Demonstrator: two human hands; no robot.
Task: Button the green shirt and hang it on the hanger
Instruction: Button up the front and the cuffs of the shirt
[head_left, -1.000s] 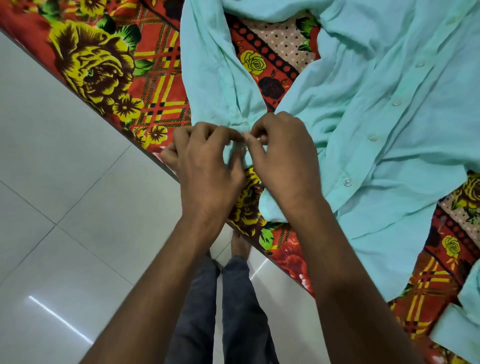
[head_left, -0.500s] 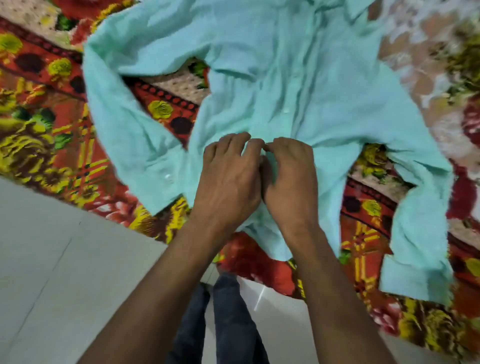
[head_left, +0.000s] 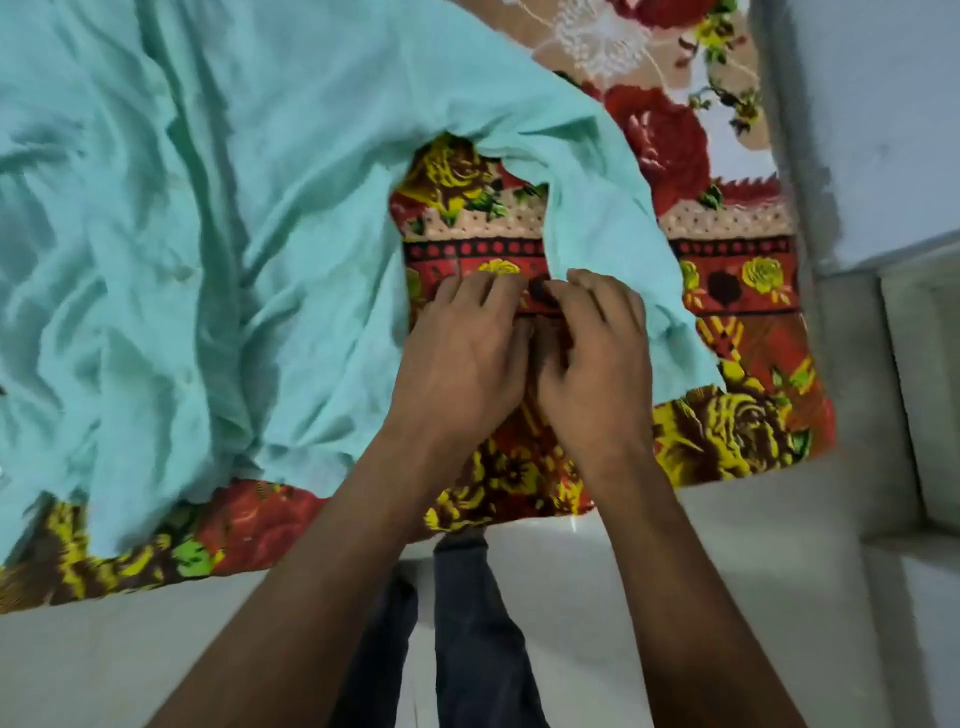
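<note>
- A pale green shirt (head_left: 208, 249) is spread across a flowered bedcover (head_left: 737, 431) in red, yellow and brown, and most of the left and upper part of the head view is filled by it.
- The fabric is seen to be thin and heavily creased, with long folds running down the body toward the near edge of the bed.
- One sleeve (head_left: 597, 208) is stretched out to the right from the body, bent downward, with its end lying near the hands; a patch of bedcover is left bare between sleeve and body.
- The picture is blurred, so buttons and buttonholes cannot be made out.
- The left hand (head_left: 462, 358) is laid palm down beside the edge of the shirt body, fingers loosely curled; whether cloth is pinched under them cannot be told.
- The right hand (head_left: 592, 358) is placed just beside the left, touching it, with its fingers bent at the lower end of the sleeve; a definite hold on the cloth cannot be told.
- A pale tiled floor (head_left: 727, 571) and dark trouser legs (head_left: 478, 634) are seen below the bed edge, between the two forearms.
</note>
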